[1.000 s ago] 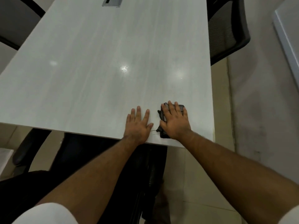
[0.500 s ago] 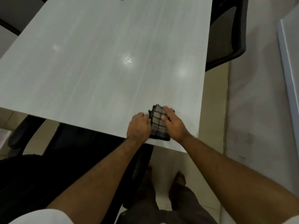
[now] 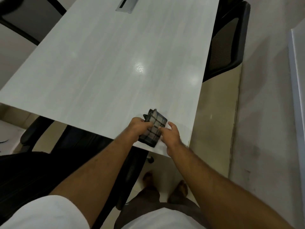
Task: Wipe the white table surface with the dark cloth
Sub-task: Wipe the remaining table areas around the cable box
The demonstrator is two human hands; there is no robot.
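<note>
A folded dark checked cloth (image 3: 154, 128) lies at the near right corner of the white table (image 3: 105, 66), slightly raised at its near end. My left hand (image 3: 138, 127) grips the cloth's left edge with curled fingers. On the other side, my right hand (image 3: 171, 136) touches the cloth's right edge with its fingertips, thumb spread apart. Part of the cloth is hidden under my left fingers.
A black mesh chair (image 3: 226, 38) stands at the table's right side. Another dark chair (image 3: 38, 129) is tucked under the near left edge. A metal cable hatch (image 3: 126, 4) sits in the table's far middle. A pale wall or panel (image 3: 297, 80) rises at far right.
My hands were flat on the table, the right one pressing the cloth. Since then, both hands have taken the cloth by its sides and lifted its near end at the table corner.
</note>
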